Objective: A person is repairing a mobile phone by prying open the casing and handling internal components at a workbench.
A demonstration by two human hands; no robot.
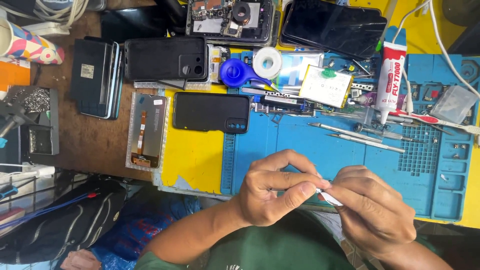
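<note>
My left hand (pixel 272 187) and my right hand (pixel 372 205) meet just above the near edge of the blue repair mat (pixel 320 150). Together they pinch a small thin white strip (pixel 330 196), which pokes out between the thumbs. Most of the strip is hidden by my fingers. A black phone back cover (pixel 211 112) lies on the yellow board beyond my left hand. Metal tweezers (pixel 360 136) rest on the mat past my right hand.
A phone screen panel (pixel 146 131) lies on the wooden table at left, with several dark phones and cases behind it. A white tape roll (pixel 267 62), blue dispenser (pixel 235 73), battery (pixel 326 86) and white glue tube (pixel 390 79) crowd the back. A black bag (pixel 60 220) sits below left.
</note>
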